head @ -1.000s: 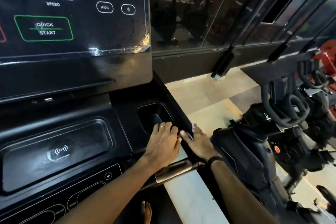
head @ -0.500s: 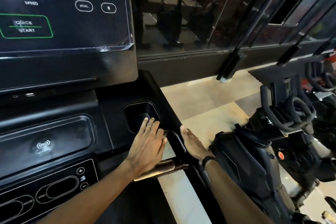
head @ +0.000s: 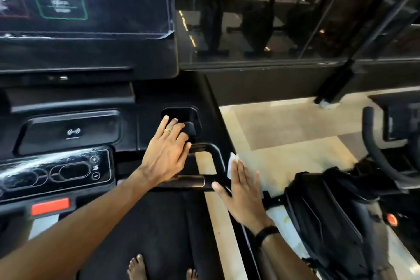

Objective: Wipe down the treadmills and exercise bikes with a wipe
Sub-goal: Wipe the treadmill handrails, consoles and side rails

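We see the left hand (head: pixel 167 157) flat, fingers straight, on the treadmill console (head: pixel 127 125) mid-frame; the right hand (head: pixel 244 191), fingers straight, presses a white wipe (head: pixel 231 163) against the handrail (head: pixel 217 161).

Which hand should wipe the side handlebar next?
Right. The right hand already has the white wipe under its flat fingers beside the handlebar; the left hand rests on the console, without one.

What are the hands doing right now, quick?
Left hand: open, fingers straight, resting flat on the treadmill console.
Right hand: open, flat fingers pressing a white wipe against the handrail.
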